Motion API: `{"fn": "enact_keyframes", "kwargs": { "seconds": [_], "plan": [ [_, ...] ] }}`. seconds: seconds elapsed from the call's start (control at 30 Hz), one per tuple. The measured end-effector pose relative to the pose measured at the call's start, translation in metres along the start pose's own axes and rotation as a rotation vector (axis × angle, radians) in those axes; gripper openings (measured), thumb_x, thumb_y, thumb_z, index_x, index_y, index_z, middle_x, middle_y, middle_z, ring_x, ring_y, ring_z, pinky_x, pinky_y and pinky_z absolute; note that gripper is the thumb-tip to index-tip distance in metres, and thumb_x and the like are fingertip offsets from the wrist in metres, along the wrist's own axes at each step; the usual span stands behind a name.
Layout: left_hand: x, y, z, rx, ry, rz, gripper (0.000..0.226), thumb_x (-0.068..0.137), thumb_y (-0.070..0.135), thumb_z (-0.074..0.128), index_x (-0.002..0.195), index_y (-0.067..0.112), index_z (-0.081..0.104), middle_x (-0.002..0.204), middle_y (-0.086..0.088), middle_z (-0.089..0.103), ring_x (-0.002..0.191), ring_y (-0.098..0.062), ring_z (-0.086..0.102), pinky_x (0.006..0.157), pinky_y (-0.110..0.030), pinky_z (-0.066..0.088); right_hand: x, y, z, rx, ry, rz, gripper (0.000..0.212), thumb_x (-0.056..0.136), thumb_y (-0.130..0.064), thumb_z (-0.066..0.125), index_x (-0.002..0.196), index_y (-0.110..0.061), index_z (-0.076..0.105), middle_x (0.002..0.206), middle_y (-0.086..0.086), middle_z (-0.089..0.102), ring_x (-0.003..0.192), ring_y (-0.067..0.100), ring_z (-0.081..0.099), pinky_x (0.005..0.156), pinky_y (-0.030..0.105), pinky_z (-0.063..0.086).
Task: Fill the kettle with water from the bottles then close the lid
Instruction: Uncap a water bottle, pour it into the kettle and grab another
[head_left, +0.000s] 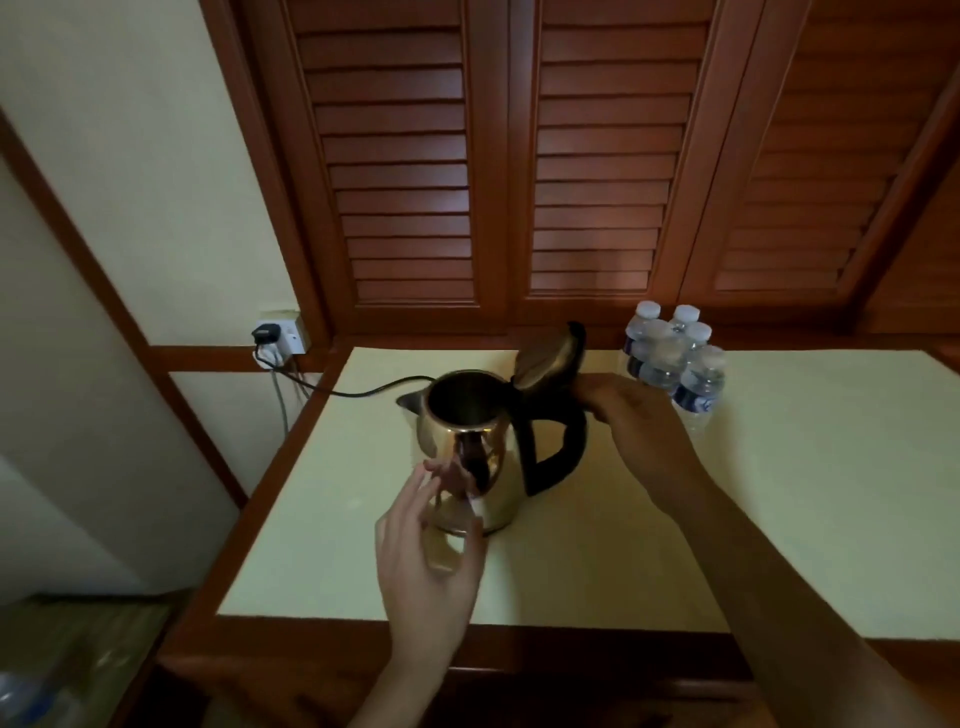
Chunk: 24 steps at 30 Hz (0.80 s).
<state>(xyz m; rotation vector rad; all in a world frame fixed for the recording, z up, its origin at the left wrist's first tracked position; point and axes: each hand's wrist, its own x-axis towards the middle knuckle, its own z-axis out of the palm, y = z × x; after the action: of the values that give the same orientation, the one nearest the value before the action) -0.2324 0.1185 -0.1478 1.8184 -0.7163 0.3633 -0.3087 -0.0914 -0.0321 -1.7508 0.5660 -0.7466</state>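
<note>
A shiny steel kettle (467, 452) with a black handle stands in the middle of the table (779, 519). Its lid (550, 356) is tilted up and the dark inside shows. My right hand (623, 410) is at the top of the handle, by the lid's hinge, with its fingers curled there. My left hand (426, 545) is in front of the kettle's lower body, its straight fingers at the steel wall. Several capped water bottles (670, 358) stand in a cluster behind and to the right of the kettle.
A black cord (358, 389) runs from the kettle's back to a wall socket (283, 335) at the left. Wooden louvred doors (519, 182) rise behind the table. Another plastic bottle (26, 696) lies low at the left, below the table.
</note>
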Motion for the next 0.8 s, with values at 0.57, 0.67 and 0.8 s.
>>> {"fn": "enact_keyframes", "kwargs": {
  "seconds": [0.57,0.67,0.8],
  "plan": [
    [0.019,0.113,0.187,-0.225,-0.291,-0.178,0.034,0.078,0.036,0.074,0.106,0.045,0.058,0.095,0.005,0.063,0.085,-0.012,0.064,0.078,-0.027,0.057,0.074,0.039,-0.15,-1.151,0.167,-0.524,0.019,0.087,-0.034,0.065,0.103,-0.023,0.069,0.09,0.001,0.069,0.083,0.026,0.055,0.073,0.039,0.037],
    [0.045,0.099,0.218,-0.209,-0.254,-0.298,0.043,0.076,0.032,0.078,0.117,0.027,0.065,0.102,0.003,0.068,0.095,-0.01,0.066,0.09,-0.03,0.056,0.091,0.037,-0.146,-1.282,0.083,-0.591,0.021,0.088,-0.032,0.064,0.109,-0.029,0.066,0.091,-0.002,0.066,0.088,0.026,0.052,0.071,0.039,0.029],
    [0.06,0.088,0.242,-0.196,-0.309,-0.352,0.055,0.081,0.022,0.083,0.131,0.016,0.062,0.113,0.009,0.066,0.107,-0.005,0.062,0.095,-0.022,0.05,0.109,0.041,-0.137,-1.428,-0.097,-0.569,0.029,0.08,-0.026,0.069,0.108,-0.032,0.064,0.091,-0.002,0.064,0.093,0.026,0.049,0.068,0.038,0.017]
  ]
}}
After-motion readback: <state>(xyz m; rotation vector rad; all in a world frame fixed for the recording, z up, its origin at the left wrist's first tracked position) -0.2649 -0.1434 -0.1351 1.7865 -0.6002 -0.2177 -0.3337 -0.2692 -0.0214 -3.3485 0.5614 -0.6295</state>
